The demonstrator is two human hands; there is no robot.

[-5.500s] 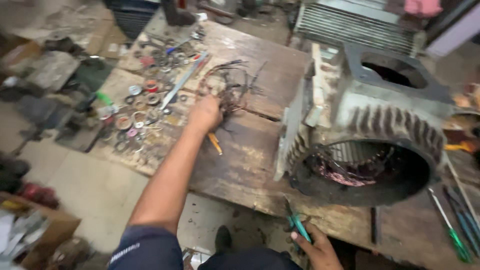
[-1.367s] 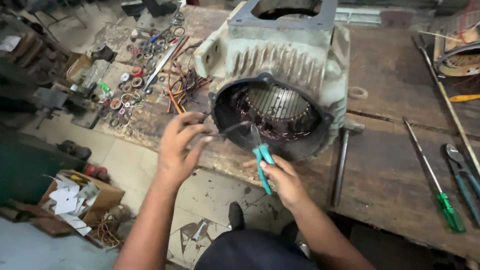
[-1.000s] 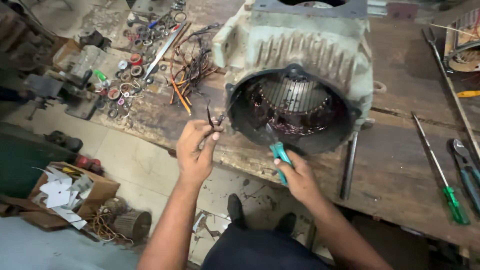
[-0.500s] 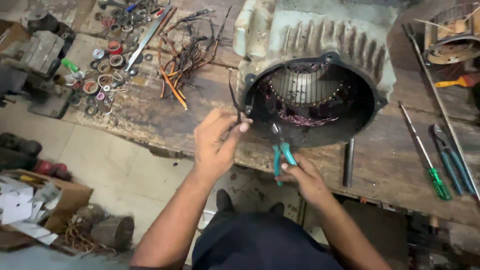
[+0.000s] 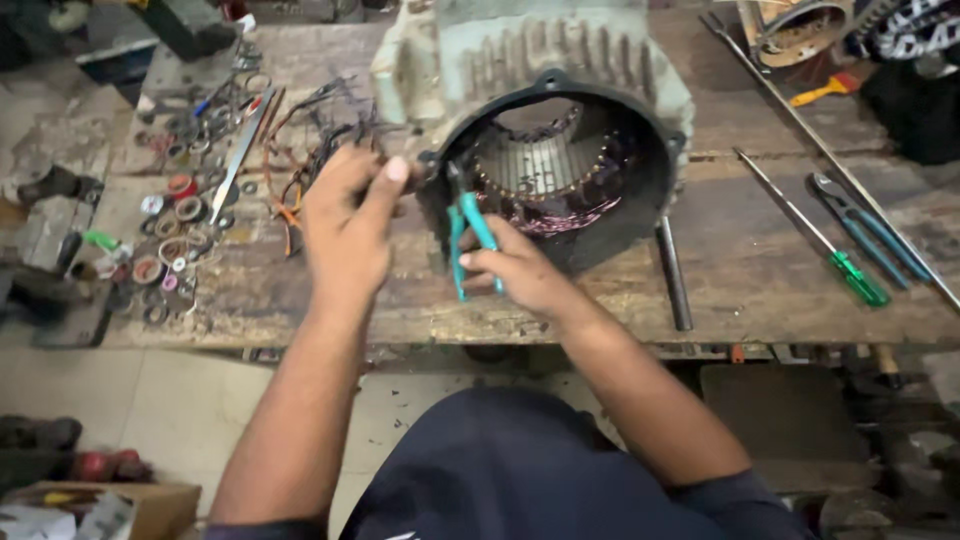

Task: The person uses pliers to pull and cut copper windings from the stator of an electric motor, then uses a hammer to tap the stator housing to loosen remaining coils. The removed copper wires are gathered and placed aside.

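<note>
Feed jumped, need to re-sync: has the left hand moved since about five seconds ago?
Yes. The left hand left the wire scraps and now sits at the motor housing rim, beside the pliers.

Bare forearms run from short dark navy sleeves, above dark navy trousers.

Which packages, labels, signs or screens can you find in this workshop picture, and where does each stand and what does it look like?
Cardboard box: on the floor at the bottom left corner, brown, open-topped, with pale scraps of paper inside.
Patterned black and white item: top right corner, too cut off to tell what it is.
No signs, labels or screens are in view.
</note>
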